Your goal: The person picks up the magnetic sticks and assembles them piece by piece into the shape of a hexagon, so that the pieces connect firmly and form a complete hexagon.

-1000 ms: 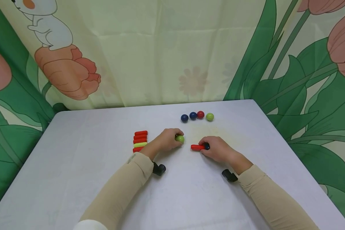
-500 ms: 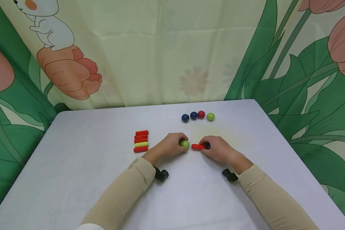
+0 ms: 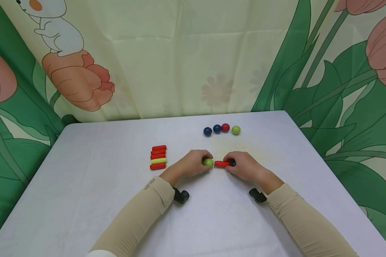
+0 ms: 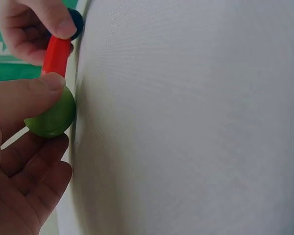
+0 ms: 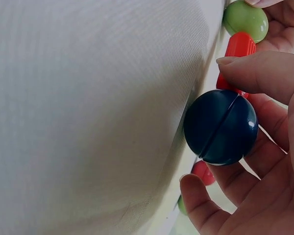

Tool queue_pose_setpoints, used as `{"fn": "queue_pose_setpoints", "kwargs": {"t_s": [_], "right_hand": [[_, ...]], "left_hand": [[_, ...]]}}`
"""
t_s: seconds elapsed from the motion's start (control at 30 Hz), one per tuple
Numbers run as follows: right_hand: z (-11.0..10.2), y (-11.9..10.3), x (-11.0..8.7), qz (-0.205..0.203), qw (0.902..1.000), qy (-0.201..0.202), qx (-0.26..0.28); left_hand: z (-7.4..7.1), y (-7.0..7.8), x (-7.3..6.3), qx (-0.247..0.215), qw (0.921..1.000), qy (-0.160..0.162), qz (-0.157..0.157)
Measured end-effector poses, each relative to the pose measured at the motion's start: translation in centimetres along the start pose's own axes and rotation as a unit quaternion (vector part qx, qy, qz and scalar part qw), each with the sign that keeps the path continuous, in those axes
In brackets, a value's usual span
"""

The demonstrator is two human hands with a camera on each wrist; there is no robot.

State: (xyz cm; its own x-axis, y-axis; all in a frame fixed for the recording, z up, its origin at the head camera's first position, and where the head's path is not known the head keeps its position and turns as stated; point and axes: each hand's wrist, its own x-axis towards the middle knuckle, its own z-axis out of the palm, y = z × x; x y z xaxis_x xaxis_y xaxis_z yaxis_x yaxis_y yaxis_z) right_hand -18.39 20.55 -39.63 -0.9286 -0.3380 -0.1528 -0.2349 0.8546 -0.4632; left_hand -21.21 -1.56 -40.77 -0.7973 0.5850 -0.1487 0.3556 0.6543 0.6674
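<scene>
Between thumb and fingertips my left hand (image 3: 191, 163) holds a green ball (image 3: 208, 163) low over the white table. My right hand (image 3: 242, 166) pinches a short red rod (image 3: 221, 164); the thumb lies along it in the right wrist view. A dark blue ball (image 5: 220, 127) with a seam sits at the rod's near end, inside the right hand's grasp. The rod's other end points left at the green ball, with a very narrow gap showing in the head view. In the left wrist view, the thumb covers where rod (image 4: 56, 56) and green ball (image 4: 54, 115) overlap.
Left of the hands lies a stack-like row of red rods (image 3: 158, 166) with one yellow rod (image 3: 158, 161) among them. Further back, two dark blue balls (image 3: 207, 131), a red ball (image 3: 225, 127) and another green ball (image 3: 236, 130) stand in line. A printed curtain (image 3: 167, 71) hangs behind the table.
My left hand has moved right and slightly nearer the body, bringing the green ball close to the red rod's end. The right hand has barely moved and keeps its pinch.
</scene>
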Motion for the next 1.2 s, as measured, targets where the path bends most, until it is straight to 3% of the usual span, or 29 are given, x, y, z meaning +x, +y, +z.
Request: {"fn": "queue_pose_setpoints", "kwargs": {"t_s": [0.3, 0.8, 1.07, 1.2], "right_hand": [[-0.2, -0.1, 0.0, -0.001, 1.0000, -0.005, 0.004], [-0.2, 0.0, -0.3, 0.008, 1.0000, -0.001, 0.000], [-0.3, 0.0, -0.6, 0.024, 0.9997, -0.008, 0.006], [-0.3, -0.2, -0.4, 0.012, 0.9999, -0.007, 0.009]], "left_hand": [[0.0, 0.2, 0.0, 0.002, 0.9998, -0.015, 0.011], [-0.1, 0.4, -0.4, 0.000, 0.9999, -0.011, -0.001], [-1.7, -0.3, -2.1, 0.025, 0.9995, 0.002, -0.018], [-2.8, -1.3, -3.3, 0.028, 0.9988, 0.021, -0.036]]}}
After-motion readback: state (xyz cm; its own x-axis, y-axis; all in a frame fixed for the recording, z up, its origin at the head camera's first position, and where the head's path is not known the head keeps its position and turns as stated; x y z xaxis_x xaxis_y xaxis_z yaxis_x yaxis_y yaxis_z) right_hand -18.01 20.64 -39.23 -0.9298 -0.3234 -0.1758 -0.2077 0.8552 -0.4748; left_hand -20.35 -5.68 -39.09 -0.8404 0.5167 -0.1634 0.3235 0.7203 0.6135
